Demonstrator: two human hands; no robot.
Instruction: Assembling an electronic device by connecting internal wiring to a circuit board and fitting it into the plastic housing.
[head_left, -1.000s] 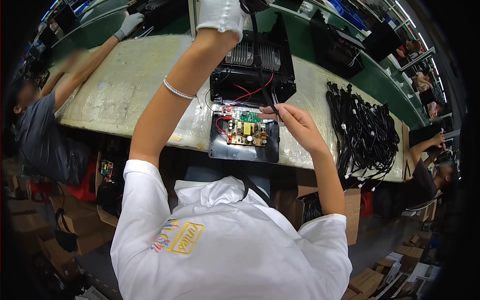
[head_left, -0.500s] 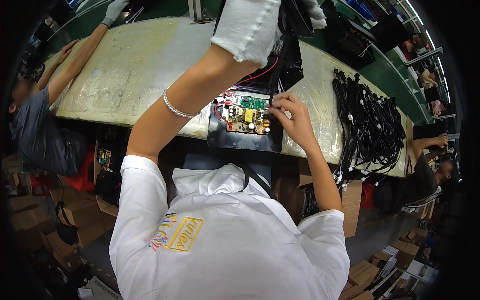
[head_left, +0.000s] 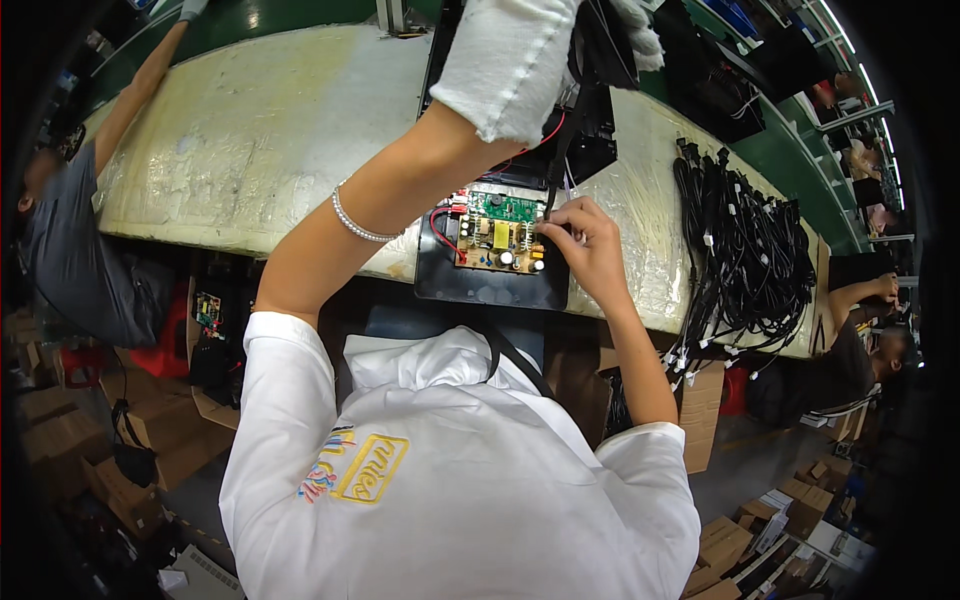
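My left hand (head_left: 515, 65), in a white glove, reaches up to the far side of the bench. It appears closed around a glossy black part (head_left: 608, 48), with gloved fingertips showing beyond it; the grip is mostly hidden. From there a black cable (head_left: 562, 160) runs down to the circuit board (head_left: 500, 235). My bare right hand (head_left: 590, 240) pinches the cable's lower end at the board's right edge; the tip is covered by my fingers. Green and tan, with a yellow transformer, the board lies on a black panel (head_left: 490, 290). Red wires (head_left: 436, 226) loop at its left side.
A black housing (head_left: 595, 135) stands behind the board. To the right lies a heap of black cables with white connectors (head_left: 745, 250). Co-workers sit at both ends of the bench (head_left: 250, 150). Cardboard boxes (head_left: 705, 415) stand below, and a green shelf edge (head_left: 790, 150) runs behind.
My left hand and the black part have shifted slightly to the right. My right hand stays pinched at the board's edge. The left co-worker's gloved hand has moved farther away.
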